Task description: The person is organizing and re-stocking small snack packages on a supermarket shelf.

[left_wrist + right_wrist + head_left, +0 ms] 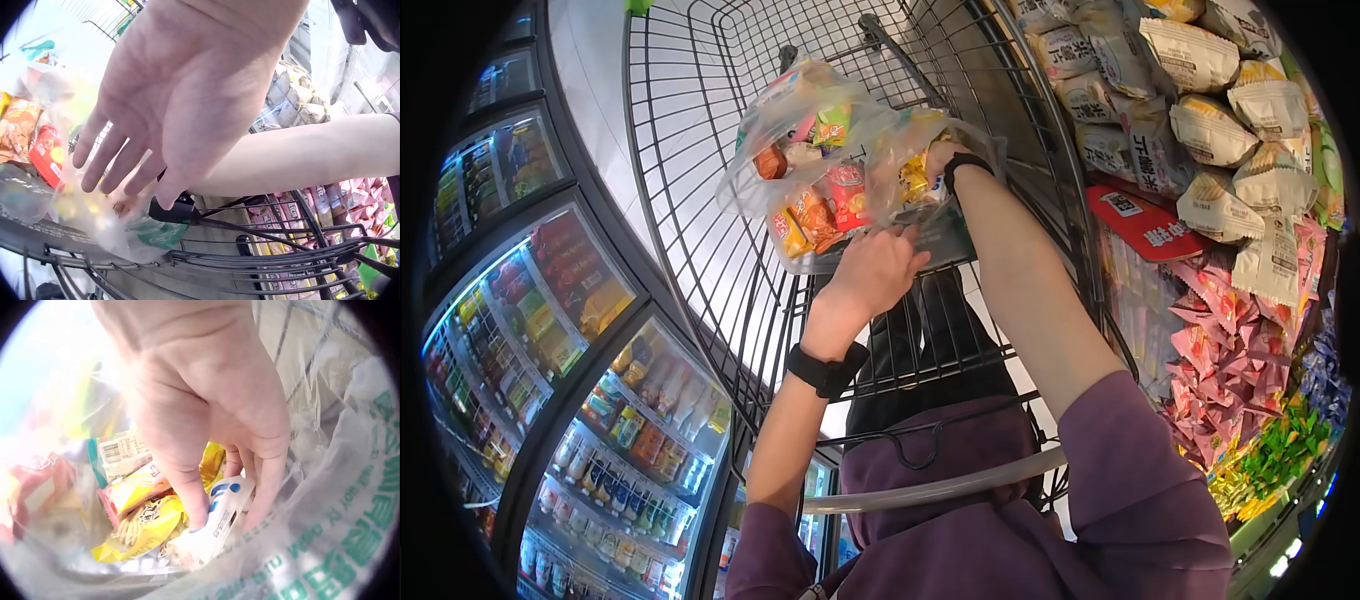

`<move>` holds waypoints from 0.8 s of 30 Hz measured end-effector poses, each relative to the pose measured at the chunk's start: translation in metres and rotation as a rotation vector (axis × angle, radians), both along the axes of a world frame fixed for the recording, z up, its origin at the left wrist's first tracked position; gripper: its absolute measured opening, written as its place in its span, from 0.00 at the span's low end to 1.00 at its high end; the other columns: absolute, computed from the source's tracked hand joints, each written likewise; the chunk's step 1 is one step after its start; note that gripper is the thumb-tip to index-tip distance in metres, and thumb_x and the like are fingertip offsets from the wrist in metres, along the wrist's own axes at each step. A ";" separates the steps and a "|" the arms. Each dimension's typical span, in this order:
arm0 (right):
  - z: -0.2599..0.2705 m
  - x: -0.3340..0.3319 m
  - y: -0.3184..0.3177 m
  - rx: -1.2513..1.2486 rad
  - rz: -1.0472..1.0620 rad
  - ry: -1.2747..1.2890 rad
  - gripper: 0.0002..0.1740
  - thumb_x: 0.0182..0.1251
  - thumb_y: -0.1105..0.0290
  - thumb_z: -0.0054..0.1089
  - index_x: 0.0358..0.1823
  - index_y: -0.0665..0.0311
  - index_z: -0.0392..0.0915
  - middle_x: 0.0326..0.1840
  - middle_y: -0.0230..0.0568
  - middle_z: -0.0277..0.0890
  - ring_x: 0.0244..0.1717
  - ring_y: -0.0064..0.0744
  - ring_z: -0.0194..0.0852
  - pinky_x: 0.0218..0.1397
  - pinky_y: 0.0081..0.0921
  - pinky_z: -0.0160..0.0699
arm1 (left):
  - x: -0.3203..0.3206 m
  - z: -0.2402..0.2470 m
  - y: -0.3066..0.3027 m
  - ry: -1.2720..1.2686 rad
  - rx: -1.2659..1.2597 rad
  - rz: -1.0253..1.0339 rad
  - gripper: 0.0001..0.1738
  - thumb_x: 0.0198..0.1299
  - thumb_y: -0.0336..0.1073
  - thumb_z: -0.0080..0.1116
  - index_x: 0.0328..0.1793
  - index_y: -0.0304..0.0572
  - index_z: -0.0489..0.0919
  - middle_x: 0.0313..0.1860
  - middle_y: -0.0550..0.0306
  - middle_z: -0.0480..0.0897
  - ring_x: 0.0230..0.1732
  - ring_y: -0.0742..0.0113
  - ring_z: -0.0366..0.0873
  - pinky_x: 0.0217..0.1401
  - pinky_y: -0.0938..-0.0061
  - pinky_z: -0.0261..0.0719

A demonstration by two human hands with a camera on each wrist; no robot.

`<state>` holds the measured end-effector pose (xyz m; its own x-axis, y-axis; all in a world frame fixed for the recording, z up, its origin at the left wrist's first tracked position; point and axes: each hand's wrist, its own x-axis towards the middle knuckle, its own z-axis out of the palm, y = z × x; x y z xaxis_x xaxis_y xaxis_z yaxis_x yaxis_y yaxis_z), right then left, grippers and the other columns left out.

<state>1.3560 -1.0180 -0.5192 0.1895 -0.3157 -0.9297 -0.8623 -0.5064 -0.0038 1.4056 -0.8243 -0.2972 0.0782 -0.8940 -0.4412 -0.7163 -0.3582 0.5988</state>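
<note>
Inside a clear plastic bag with green print, my right hand pinches a white packet with blue lettering between thumb and fingers. Yellow snack packets and a pale packet with a barcode lie beside it. My left hand is held palm down close to the near side of the bags, its fingers extended and holding nothing in the left wrist view. Nearest it, in a second clear bag, are a red packet and an orange packet.
The bags rest inside a wire shopping cart with a grey handle. Glass-door fridges stocked with drinks line the left. To the right is a display of wrapped snacks with a red sign.
</note>
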 end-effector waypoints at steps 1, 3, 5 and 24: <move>0.009 0.002 0.000 0.046 0.036 0.005 0.24 0.54 0.61 0.73 0.53 0.61 0.85 0.59 0.46 0.82 0.59 0.47 0.81 0.61 0.39 0.80 | 0.000 0.002 0.000 -0.017 0.018 -0.008 0.22 0.71 0.46 0.54 0.57 0.31 0.78 0.34 0.37 0.84 0.38 0.38 0.83 0.43 0.51 0.80; 0.031 0.006 -0.002 0.154 0.088 -0.017 0.23 0.63 0.65 0.63 0.60 0.63 0.81 0.65 0.50 0.77 0.64 0.48 0.78 0.67 0.40 0.77 | 0.001 0.010 -0.002 -0.056 0.047 -0.025 0.22 0.70 0.45 0.54 0.56 0.31 0.78 0.34 0.37 0.84 0.38 0.38 0.83 0.43 0.51 0.80; 0.039 0.012 -0.001 0.143 0.075 -0.040 0.22 0.66 0.67 0.60 0.61 0.63 0.80 0.68 0.51 0.75 0.66 0.47 0.76 0.68 0.40 0.77 | 0.000 0.016 -0.001 -0.073 0.011 -0.038 0.22 0.70 0.46 0.54 0.54 0.30 0.78 0.33 0.37 0.84 0.38 0.39 0.83 0.43 0.50 0.80; 0.349 -0.025 0.000 0.159 0.381 -0.785 0.22 0.46 0.64 0.74 0.45 0.65 0.84 0.34 0.41 0.84 0.34 0.33 0.83 0.37 0.31 0.80 | 0.002 0.158 0.067 0.159 -0.378 0.445 0.32 0.64 0.43 0.66 0.68 0.32 0.71 0.59 0.39 0.82 0.60 0.49 0.81 0.61 0.62 0.77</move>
<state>1.3313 -1.0184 -0.1701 0.8571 0.0208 -0.5147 -0.3542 -0.7016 -0.6183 1.4072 -0.7574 -0.1397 0.4400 -0.8875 -0.1368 -0.4376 -0.3449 0.8304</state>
